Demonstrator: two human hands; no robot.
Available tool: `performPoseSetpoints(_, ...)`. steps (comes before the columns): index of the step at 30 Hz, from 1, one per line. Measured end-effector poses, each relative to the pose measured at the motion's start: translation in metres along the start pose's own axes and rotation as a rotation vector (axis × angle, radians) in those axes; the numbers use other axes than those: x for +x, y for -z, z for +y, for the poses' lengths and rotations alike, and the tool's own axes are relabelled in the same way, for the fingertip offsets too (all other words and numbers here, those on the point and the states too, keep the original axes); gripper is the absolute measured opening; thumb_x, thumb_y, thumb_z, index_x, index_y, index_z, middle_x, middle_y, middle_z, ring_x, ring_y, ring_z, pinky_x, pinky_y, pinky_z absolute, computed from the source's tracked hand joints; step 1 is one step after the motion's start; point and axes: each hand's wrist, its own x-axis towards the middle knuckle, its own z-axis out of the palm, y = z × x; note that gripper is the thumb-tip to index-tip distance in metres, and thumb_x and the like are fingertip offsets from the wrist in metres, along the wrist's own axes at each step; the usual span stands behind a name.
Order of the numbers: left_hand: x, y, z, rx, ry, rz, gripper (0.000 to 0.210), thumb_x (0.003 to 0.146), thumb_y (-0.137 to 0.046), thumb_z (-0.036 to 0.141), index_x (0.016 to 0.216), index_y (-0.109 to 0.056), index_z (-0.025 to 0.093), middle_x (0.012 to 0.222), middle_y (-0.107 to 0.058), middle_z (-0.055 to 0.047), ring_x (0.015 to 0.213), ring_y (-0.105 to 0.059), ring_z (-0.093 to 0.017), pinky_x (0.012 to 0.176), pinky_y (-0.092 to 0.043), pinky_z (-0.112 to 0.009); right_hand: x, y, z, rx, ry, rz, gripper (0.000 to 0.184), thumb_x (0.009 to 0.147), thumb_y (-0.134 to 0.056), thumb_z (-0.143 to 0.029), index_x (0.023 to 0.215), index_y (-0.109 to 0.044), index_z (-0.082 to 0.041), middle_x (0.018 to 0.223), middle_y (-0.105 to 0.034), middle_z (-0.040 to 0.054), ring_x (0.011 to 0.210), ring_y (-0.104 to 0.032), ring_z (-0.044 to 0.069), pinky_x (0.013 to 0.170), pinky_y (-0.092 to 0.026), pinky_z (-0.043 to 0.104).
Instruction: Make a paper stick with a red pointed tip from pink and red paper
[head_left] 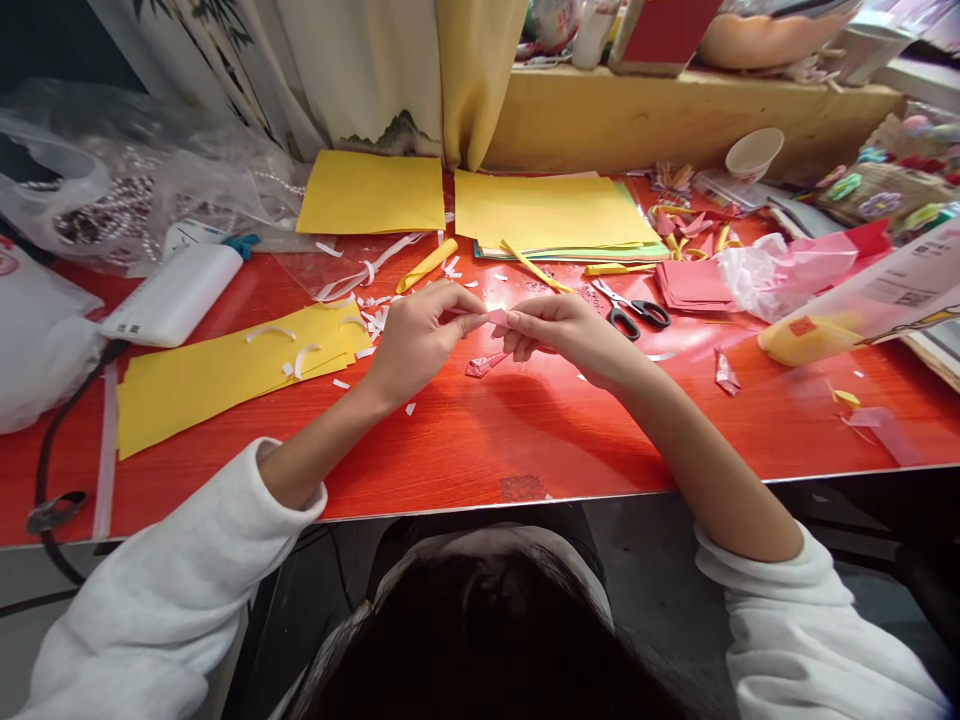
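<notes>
Above the red tabletop, my left hand (420, 335) and my right hand (559, 330) meet fingertip to fingertip. Between them is a small pink piece of paper (497, 317), pinched by thumb and finger on each side. Most of the piece is covered by my fingers, so its folds cannot be made out. Just below lies a red tape-like wrapped strip (484, 366) on the table. Black-handled scissors (634, 308) rest right of my right hand, and a rolled yellow paper (426, 266) lies behind my left hand.
Yellow paper strips (225, 375) with white scraps lie at left, near a white power bank (172, 295). Yellow sheets (551, 212) are stacked at the back. Red paper squares (694, 285), pink plastic (802, 265) and a paper cup (754, 155) stand or lie at right.
</notes>
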Motion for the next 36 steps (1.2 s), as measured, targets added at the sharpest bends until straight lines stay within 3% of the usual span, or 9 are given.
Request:
performPoseSetpoints(7,0.001,0.001,0.000,-0.083,0.093,-0.052,0.011,0.081,-0.060,0.026,0.079,-0.064,0.017,0.077,-0.065,-0.002,0.069,-0.057,-0.011,0.068,-0.047,-0.025,0.000,-0.002,0.002,-0.290,0.130,0.150,0.032,0.085,-0.056,-0.043,0.079,-0.065,-0.014,0.068,-0.062,0.0028,0.061,-0.056,0.010,0.061,-0.044,0.026)
performPoseSetpoints(13,0.002,0.000,-0.002,-0.142,0.150,-0.065,0.011,0.081,-0.060,0.025,0.082,-0.066,0.015,0.076,-0.066,-0.002,0.065,-0.057,-0.009,0.066,-0.046,-0.023,-0.001,-0.005,0.000,-0.543,0.218,0.221,0.022,0.089,-0.052,-0.028,0.081,-0.066,-0.013,0.070,-0.065,0.0030,0.063,-0.056,0.011,0.062,-0.040,0.025)
performPoseSetpoints(21,0.001,-0.001,-0.004,-0.062,0.116,-0.044,0.012,0.082,-0.060,0.026,0.080,-0.067,0.017,0.065,-0.062,0.000,0.062,-0.056,-0.010,0.064,-0.046,-0.024,-0.002,-0.005,-0.001,-0.568,0.253,0.174,0.022,0.090,-0.050,-0.025,0.088,-0.068,-0.013,0.073,-0.066,0.0034,0.064,-0.055,0.009,0.062,-0.038,0.023)
performPoseSetpoints(25,0.001,-0.001,-0.004,-0.072,0.091,-0.059,0.015,0.085,-0.057,0.029,0.084,-0.065,0.017,0.071,-0.062,-0.001,0.067,-0.057,-0.010,0.067,-0.047,-0.024,-0.003,-0.003,-0.003,-0.609,0.288,0.198,0.022,0.090,-0.051,-0.024,0.084,-0.069,-0.014,0.070,-0.064,0.0018,0.063,-0.053,0.009,0.062,-0.038,0.023)
performPoseSetpoints(28,0.002,-0.002,-0.006,-0.110,0.087,-0.039,0.027,0.092,-0.044,0.039,0.099,-0.060,0.018,0.081,-0.062,-0.002,0.073,-0.058,-0.010,0.072,-0.047,-0.024,-0.006,0.009,-0.009,-0.645,0.325,0.319,0.019,0.088,-0.053,-0.021,0.083,-0.070,-0.014,0.072,-0.065,0.0017,0.065,-0.055,0.009,0.064,-0.040,0.023)
performPoseSetpoints(31,0.002,-0.004,-0.007,-0.011,0.061,-0.006,0.033,0.093,-0.040,0.044,0.111,-0.054,0.020,0.098,-0.061,-0.004,0.084,-0.058,-0.011,0.080,-0.047,-0.027,-0.013,0.031,-0.017,-0.689,0.368,0.510,0.019,0.088,-0.053,-0.020,0.085,-0.071,-0.011,0.076,-0.066,0.0047,0.068,-0.055,0.009,0.064,-0.040,0.023)
performPoseSetpoints(36,-0.005,-0.012,-0.003,0.343,-0.141,-0.146,0.025,0.093,-0.044,0.032,0.093,-0.060,0.014,0.096,-0.058,-0.007,0.094,-0.054,-0.016,0.090,-0.043,-0.032,-0.055,0.065,-0.014,-0.682,0.333,0.843,0.019,0.086,-0.056,-0.024,0.084,-0.072,-0.014,0.069,-0.064,0.0041,0.066,-0.056,0.010,0.067,-0.043,0.026)
